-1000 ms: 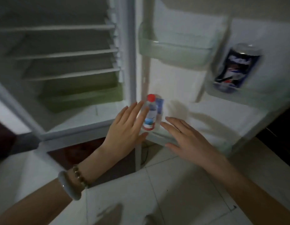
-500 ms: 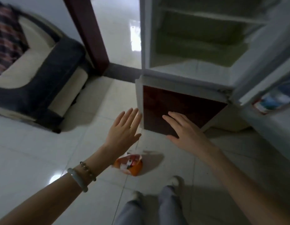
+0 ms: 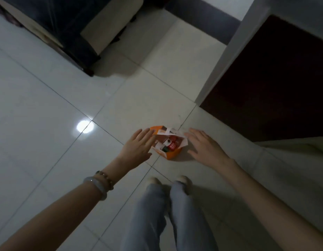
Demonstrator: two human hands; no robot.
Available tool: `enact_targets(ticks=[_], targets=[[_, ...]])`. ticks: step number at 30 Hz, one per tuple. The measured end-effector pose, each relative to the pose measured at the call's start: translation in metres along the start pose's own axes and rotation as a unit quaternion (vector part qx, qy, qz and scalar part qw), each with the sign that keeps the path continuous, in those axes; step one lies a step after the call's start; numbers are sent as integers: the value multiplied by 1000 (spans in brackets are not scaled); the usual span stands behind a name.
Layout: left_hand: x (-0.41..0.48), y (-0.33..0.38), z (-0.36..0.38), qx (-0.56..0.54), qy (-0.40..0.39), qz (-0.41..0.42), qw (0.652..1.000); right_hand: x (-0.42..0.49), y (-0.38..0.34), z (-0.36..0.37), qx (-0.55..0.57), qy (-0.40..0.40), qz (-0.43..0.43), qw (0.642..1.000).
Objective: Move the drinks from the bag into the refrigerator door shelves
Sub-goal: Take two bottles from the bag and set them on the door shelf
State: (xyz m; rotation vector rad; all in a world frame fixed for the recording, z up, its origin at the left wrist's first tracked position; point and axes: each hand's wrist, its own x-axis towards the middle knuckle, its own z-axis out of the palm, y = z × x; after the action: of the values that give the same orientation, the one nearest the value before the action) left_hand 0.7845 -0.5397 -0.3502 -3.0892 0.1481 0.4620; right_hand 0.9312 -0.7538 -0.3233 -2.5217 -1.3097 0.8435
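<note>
Where the orange bag [image 3: 172, 155] stands on the floor [image 3: 48, 105], we list: drinks [image 3: 172, 143] inside; left hand [image 3: 139, 146] spread, bag's left; right hand [image 3: 206, 150] spread, bag's right.

The scene is dimly lit, and a cold grey cast is laid over everything. One round glare spot [image 3: 85, 126] is reflected in the glossy floor tiles [image 3: 39, 105] — the brightest patch. Soft shadows are thrown beside the sofa [image 3: 53, 20] and to the right of the bag [image 3: 172, 154]. Fine detail is smeared — the bag's contents are blurred, and lines are slanted near the edges.
</note>
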Motion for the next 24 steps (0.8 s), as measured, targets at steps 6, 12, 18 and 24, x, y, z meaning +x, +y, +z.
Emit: enact_targets(ticks=[6,12,18,24], targets=[[39,-25,155,-35,-26,39,998,86,53,123,-21,-10,-59,998],[83,-55,264,-89,2,100,991,166,82,224,-97,-34,-213,972],[120,-63,345,-97,6,190,977,227,117,315,-197,-103,-282,933],[140,-58,384,-202,-108,116,966,257,138,357,-204,-168,-213,941]])
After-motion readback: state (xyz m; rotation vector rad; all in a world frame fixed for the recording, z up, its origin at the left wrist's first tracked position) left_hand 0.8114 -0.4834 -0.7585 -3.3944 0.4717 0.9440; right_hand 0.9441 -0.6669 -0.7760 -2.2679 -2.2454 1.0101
